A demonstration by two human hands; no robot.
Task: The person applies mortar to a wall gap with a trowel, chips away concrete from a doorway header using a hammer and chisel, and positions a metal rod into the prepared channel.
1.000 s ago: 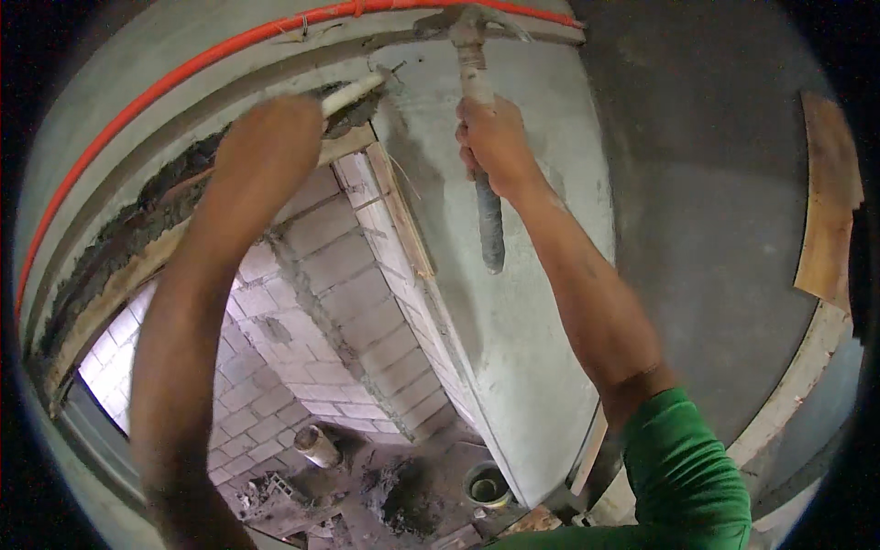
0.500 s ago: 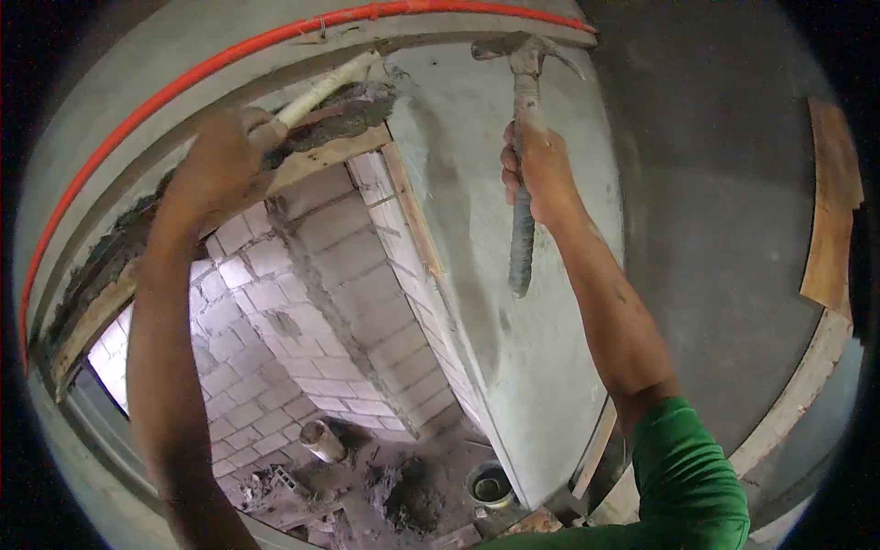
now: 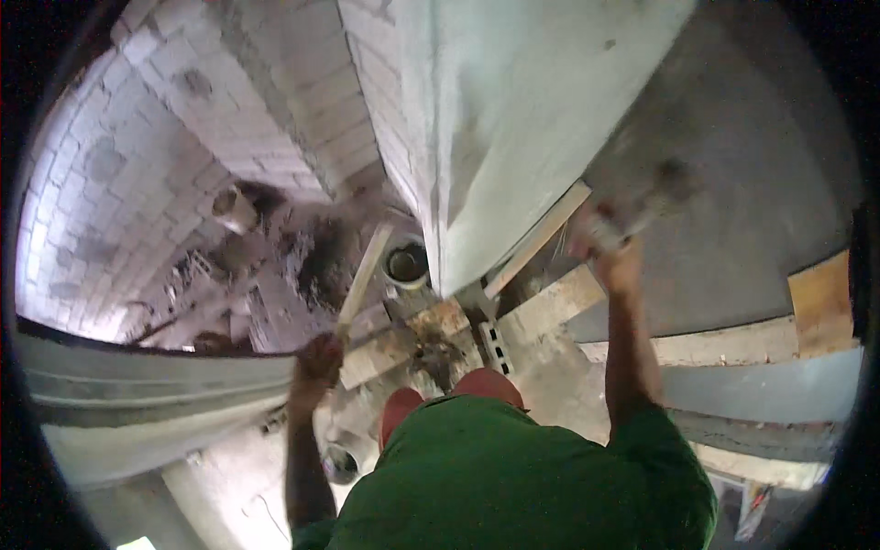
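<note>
The view looks down past my green shirt. My left hand (image 3: pixel 315 365), low at the left and slightly blurred, is closed on a long pale stick (image 3: pixel 365 269) that points up toward the floor area below the blockwork. My right hand (image 3: pixel 614 247), at the right, is closed on the hammer (image 3: pixel 647 209), whose head is smeared by motion against the dark grey surface. A narrow wooden board (image 3: pixel 541 233) runs along the edge of the pale plastered wall (image 3: pixel 522 101) just left of that hand.
A block wall (image 3: pixel 101 156) fills the upper left. On the rough floor stand a cylindrical container (image 3: pixel 234 209), a bucket (image 3: pixel 406 246) and a hollow block (image 3: pixel 493 348), amid rubble and planks (image 3: pixel 550 302). A curved ledge (image 3: pixel 147 376) crosses the left; a plywood piece (image 3: pixel 819 302) is at the far right.
The view has swung downward; the red conduit and mortar-filled strip are out of frame. Both arms have come down from overhead, the hammer and the pale stick still in my hands.
</note>
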